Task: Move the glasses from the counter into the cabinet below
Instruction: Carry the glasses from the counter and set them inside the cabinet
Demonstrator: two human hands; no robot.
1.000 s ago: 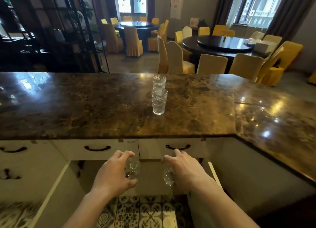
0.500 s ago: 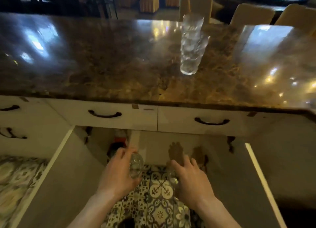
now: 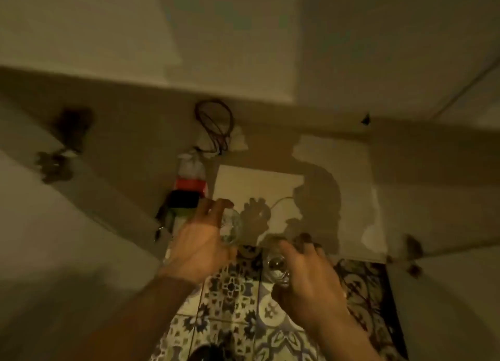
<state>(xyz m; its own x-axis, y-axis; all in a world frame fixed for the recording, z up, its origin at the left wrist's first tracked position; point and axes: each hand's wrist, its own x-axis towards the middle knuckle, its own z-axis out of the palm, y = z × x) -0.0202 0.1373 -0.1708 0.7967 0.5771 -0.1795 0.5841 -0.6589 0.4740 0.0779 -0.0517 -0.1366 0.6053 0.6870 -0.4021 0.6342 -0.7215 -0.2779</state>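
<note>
Clear glass, left: a tumbler (image 3: pixel 230 226) sits in the curled fingers of the left hand (image 3: pixel 198 248), its body showing past the thumb side, held over the front edge of the cabinet floor (image 3: pixel 351 171).
Clear glass, right: a second tumbler (image 3: pixel 277 270) is clasped under the right hand (image 3: pixel 308 282), fingers wrapped over it, above the patterned floor tiles (image 3: pixel 232 320) just short of the cabinet.
Cabinet interior: a plastic bottle with a red label (image 3: pixel 190 179) stands at the left; a coiled cord (image 3: pixel 215 125) lies behind it.
Doors: both swung open, blurred.
</note>
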